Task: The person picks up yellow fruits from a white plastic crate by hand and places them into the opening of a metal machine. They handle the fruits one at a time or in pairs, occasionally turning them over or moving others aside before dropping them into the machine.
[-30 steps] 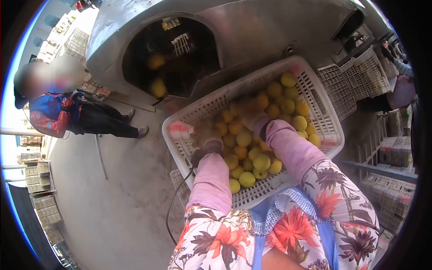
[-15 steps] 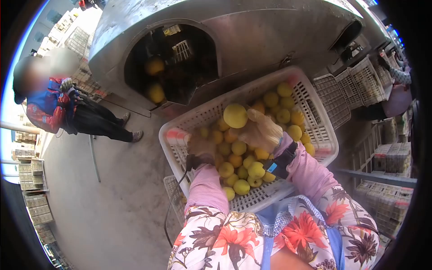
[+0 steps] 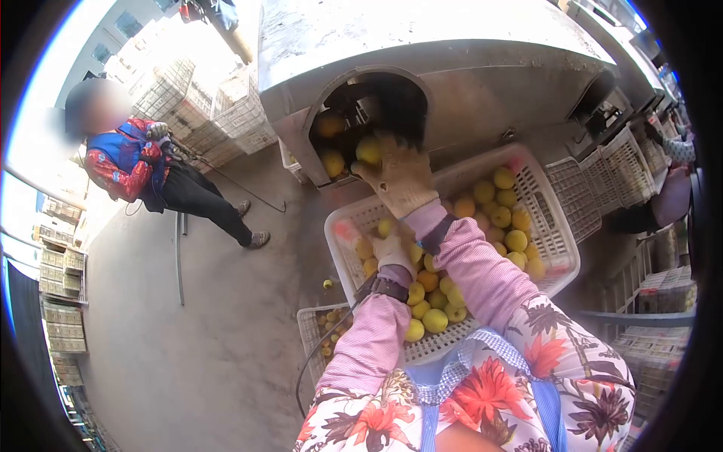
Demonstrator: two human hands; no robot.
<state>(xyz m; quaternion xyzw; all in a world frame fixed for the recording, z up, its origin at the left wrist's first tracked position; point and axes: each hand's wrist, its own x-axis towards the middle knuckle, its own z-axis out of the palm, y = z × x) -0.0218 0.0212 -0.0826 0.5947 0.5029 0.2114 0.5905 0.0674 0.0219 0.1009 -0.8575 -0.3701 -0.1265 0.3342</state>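
My right hand (image 3: pixel 399 175), in a tan glove, reaches to the arched opening (image 3: pixel 369 113) of the metal machine. Its fingers are round a yellow-green fruit (image 3: pixel 369 150) at the opening's lower edge. Below it, my left hand (image 3: pixel 392 251), gloved too, is down among the fruit at the left part of the white crate (image 3: pixel 553 248); its fingertips are hidden between fruits, and I cannot make out what it holds. Many yellow and yellow-green fruits (image 3: pixel 435 321) fill the crate. Other fruits (image 3: pixel 332 163) lie inside the opening.
A smaller crate (image 3: pixel 307 331) of small fruits stands at the lower left, with one fruit (image 3: pixel 327 284) on the floor. At the left, a person (image 3: pixel 143 162) stands holding a thin rod. Stacked crates (image 3: pixel 173 98) rise behind; more crates (image 3: pixel 576 192) and another person (image 3: pixel 670 192) are right.
My right hand has moved with a fruit from above the crate up to the machine's opening. The view has shifted, so the crate appears farther right. My left hand remains among the fruit.
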